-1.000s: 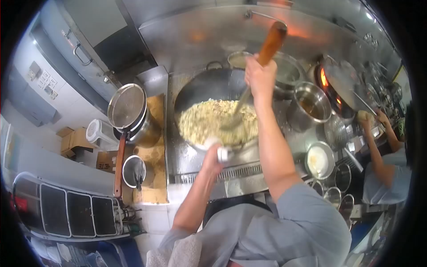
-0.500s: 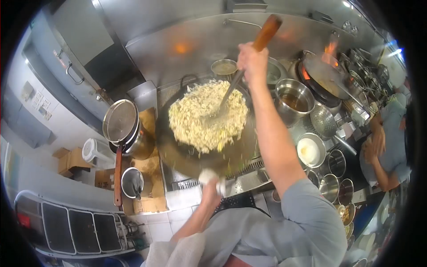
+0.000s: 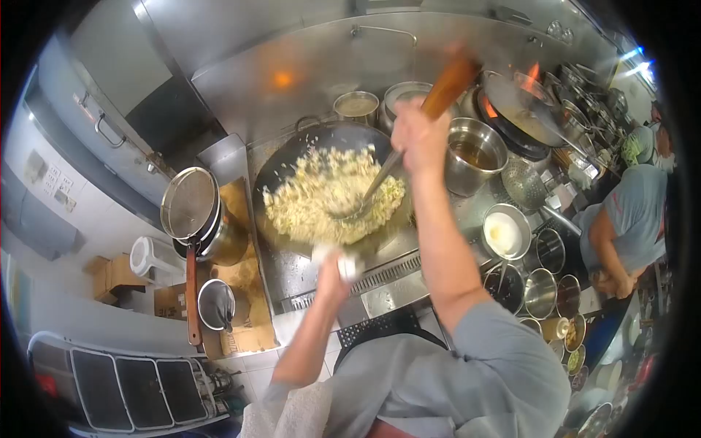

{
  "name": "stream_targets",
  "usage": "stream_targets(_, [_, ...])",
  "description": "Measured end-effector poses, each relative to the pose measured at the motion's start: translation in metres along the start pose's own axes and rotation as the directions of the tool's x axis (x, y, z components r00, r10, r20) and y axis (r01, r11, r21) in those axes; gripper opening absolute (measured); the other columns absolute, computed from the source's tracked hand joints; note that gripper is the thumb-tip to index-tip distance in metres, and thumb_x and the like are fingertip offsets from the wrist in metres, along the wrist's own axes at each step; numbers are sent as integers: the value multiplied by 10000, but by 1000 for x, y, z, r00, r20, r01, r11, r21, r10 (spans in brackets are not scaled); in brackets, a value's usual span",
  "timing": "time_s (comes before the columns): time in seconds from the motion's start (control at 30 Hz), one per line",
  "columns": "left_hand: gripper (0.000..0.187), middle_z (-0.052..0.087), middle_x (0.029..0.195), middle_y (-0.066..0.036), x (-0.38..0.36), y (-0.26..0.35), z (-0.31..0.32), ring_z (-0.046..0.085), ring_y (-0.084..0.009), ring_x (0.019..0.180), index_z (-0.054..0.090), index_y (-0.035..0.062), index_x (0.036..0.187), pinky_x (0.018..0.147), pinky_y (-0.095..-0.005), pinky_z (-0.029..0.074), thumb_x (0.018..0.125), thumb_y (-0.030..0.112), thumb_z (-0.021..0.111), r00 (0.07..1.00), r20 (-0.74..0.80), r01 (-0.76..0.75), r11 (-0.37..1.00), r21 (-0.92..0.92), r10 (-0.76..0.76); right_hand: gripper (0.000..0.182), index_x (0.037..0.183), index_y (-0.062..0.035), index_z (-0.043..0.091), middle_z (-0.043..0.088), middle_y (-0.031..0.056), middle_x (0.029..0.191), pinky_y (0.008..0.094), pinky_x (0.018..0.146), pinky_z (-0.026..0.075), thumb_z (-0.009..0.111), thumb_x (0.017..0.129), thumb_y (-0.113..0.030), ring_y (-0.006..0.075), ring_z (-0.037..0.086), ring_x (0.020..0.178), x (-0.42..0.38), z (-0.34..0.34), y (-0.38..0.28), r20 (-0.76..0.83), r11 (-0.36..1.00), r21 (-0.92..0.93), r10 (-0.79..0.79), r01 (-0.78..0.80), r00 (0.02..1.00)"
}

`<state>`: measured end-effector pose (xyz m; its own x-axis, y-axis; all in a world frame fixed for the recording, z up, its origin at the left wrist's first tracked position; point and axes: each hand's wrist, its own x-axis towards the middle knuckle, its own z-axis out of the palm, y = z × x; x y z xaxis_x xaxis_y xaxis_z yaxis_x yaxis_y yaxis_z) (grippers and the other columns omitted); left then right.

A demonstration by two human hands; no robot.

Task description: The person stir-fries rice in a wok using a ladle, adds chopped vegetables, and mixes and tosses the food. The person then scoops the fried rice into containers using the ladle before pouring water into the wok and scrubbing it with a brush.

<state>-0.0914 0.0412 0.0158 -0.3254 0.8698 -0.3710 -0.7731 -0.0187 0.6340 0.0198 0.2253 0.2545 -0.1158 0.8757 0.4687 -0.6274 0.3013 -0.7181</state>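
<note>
My right hand [image 3: 422,139] is wrapped round the shaft of a wok ladle [image 3: 382,175], just below its thick wooden handle. The ladle's head is sunk in pale, chopped food [image 3: 307,197] with yellow-green bits, and its exact shape is partly hidden. The food fills a large dark wok [image 3: 281,157] on the range, with loose pieces in the air above it. Closed at the wok's near rim, my left hand [image 3: 334,277] grips a folded white cloth [image 3: 349,267]. Motion blurs the cloth and that rim.
Right of the wok stand a pot of brown liquid [image 3: 478,150], a perforated skimmer [image 3: 524,186] and a bowl of white contents [image 3: 505,232]. Flames rise by another wok [image 3: 522,120]. At left, a long-handled strainer [image 3: 190,204] rests on a pot. A co-worker [image 3: 621,226] stands far right.
The wok has tilted and its food has shifted lower left, with pieces tossed up. My left hand has moved up and slightly left; the ladle handle has swung slightly right and down.
</note>
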Motion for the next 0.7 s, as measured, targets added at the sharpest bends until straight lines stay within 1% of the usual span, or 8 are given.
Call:
stream_targets(0.17, [175, 609, 890, -91, 11, -31, -7, 606, -230, 786, 489, 96, 1030, 663, -395, 531, 872, 170, 475, 986, -165, -8, 995, 96, 24, 284, 621, -60, 504, 463, -1, 527, 242, 490, 368, 599, 857, -188, 100, 477, 487, 18, -32, 49, -92, 999, -16, -39, 38, 995])
stream_targets(0.27, [243, 600, 900, -98, -45, -48, -9, 614, -220, 795, 445, 149, 1105, 651, -405, 537, 864, 120, 464, 971, -203, -117, 992, 51, 125, 485, 1226, -126, 546, 595, 19, 807, 299, 802, 416, 411, 930, -486, 148, 534, 743, 2, -96, -21, 297, 757, -621, -13, 203, 955])
stream_targets(0.33, [239, 604, 911, -96, -39, -18, 1, 612, -227, 819, 466, 123, 1101, 717, -430, 525, 863, 137, 470, 983, -181, -5, 1000, -21, 1, 570, 1363, -75, 393, 619, 80, 868, 283, 715, 467, 481, 924, -427, 154, 579, 761, -34, -132, -58, 278, 666, -739, 436, -100, 856])
stream_targets(0.4, [200, 611, 923, -86, 14, 19, 18, 611, -225, 820, 498, 103, 1054, 744, -448, 515, 865, 164, 474, 990, -143, 15, 999, -36, -20, 574, 1368, -17, 356, 635, 141, 904, 247, 623, 486, 521, 916, -331, 171, 621, 783, -76, -146, -56, 387, 674, -667, 677, -317, 625])
stream_targets(0.5, [134, 622, 903, -58, 70, 24, -1, 609, -202, 807, 532, 126, 954, 698, -419, 507, 862, 212, 485, 998, -58, 37, 999, -25, -39, 607, 1361, 58, 303, 513, 287, 1193, 238, 513, 470, 559, 869, -190, 242, 639, 795, -143, -145, -13, 303, 584, 173, 734, -793, 607])
stream_targets(0.57, [112, 630, 855, -31, 71, 30, -2, 612, -191, 792, 544, 155, 919, 635, -369, 486, 848, 231, 501, 980, -142, 136, 991, -17, -137, 438, 1276, 37, 423, 557, 249, 1090, 180, 479, 428, 502, 895, -164, 144, 596, 671, -162, -119, 25, 73, 300, 355, 935, -885, 347])
stream_targets(0.6, [114, 629, 829, -21, 72, 34, -2, 612, -188, 777, 550, 164, 912, 612, -351, 473, 845, 245, 507, 980, -139, 142, 990, -13, -143, 387, 1243, 23, 426, 560, 149, 914, 172, 393, 333, 495, 899, -143, 70, 480, 543, -174, -127, 51, 428, 13, 514, 863, -858, 269])
stream_targets(0.7, [140, 618, 809, -8, 74, 39, -8, 605, -195, 766, 564, 164, 897, 616, -356, 483, 839, 282, 516, 971, -98, 222, 975, 12, -220, 360, 1237, -53, 427, 361, -40, 639, 193, 368, 303, 507, 899, -147, 24, 399, 485, -147, -97, 33, 198, 345, -188, 930, -919, 309])
